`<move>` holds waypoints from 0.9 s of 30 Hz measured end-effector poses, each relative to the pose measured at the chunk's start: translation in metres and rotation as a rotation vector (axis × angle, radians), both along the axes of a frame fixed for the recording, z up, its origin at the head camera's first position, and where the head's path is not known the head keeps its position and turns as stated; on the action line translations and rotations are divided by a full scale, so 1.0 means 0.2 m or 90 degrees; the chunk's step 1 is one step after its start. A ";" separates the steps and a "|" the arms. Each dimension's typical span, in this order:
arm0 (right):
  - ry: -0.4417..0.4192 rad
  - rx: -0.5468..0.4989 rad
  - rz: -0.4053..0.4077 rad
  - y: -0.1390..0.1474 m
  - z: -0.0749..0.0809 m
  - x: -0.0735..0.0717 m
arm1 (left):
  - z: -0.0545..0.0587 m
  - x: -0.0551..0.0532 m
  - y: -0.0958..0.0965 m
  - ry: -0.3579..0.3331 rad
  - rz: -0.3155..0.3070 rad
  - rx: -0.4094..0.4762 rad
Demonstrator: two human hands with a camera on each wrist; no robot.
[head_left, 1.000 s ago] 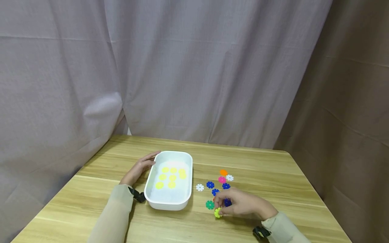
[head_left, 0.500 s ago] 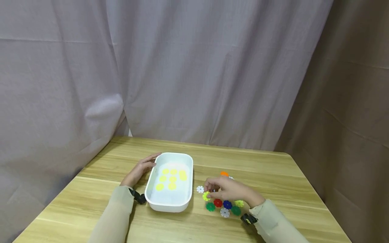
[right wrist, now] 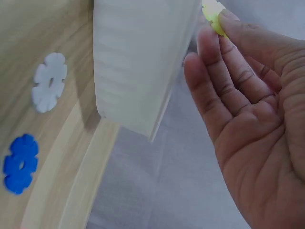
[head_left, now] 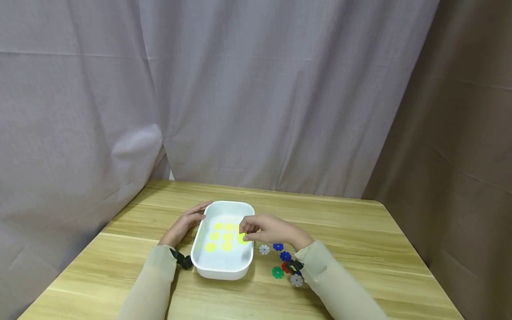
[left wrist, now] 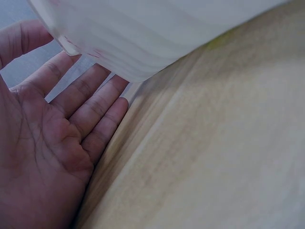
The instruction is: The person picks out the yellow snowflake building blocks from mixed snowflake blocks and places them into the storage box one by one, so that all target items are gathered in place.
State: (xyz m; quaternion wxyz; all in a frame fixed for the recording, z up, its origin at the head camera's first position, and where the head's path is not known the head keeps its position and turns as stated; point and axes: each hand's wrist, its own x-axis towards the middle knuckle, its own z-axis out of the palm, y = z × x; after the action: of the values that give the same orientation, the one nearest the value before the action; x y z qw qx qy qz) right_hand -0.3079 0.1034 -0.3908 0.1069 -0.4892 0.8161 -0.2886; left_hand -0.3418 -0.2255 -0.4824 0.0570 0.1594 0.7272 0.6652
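Observation:
The white tray (head_left: 222,262) stands on the table with several yellow notched discs (head_left: 210,247) lying flat on its floor. My left hand (head_left: 185,224) rests against the tray's left wall with fingers extended; in the left wrist view the fingers (left wrist: 97,102) touch the outer side. Over the tray's right side, my right hand (head_left: 270,229) pinches one yellow snowflake disc (right wrist: 213,16) between thumb and fingertips. The right wrist view shows this disc at the thumb's tip, close above the tray rim.
Right of the tray lie loose snowflake discs on the wooden table (head_left: 340,226): a white disc (head_left: 264,249), a blue disc (head_left: 286,256), a green disc (head_left: 278,272) and a grey-white disc (head_left: 296,280). The right forearm hides others. A grey curtain (head_left: 240,111) hangs behind.
My right hand has carried the yellow disc up and left from the loose discs to above the tray. The left hand stays against the tray.

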 end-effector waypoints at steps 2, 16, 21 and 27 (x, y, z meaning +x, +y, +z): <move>0.002 0.023 0.001 -0.05 0.00 -0.03 | 0.00 0.00 0.00 0.000 -0.001 0.000; 0.026 0.189 0.034 -0.22 -0.06 -0.19 | 0.00 0.00 0.00 0.004 -0.011 0.008; 0.026 0.206 0.017 -0.24 -0.07 -0.18 | 0.00 -0.01 0.00 0.006 -0.010 0.009; 0.038 0.207 0.005 -0.24 -0.08 -0.17 | 0.00 0.00 0.00 0.003 -0.003 0.007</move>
State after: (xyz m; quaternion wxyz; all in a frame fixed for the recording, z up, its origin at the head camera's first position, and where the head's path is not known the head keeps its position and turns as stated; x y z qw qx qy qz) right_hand -0.3423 0.0546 -0.4067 0.1616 -0.4768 0.8529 -0.1382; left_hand -0.3426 -0.2264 -0.4829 0.0561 0.1627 0.7234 0.6686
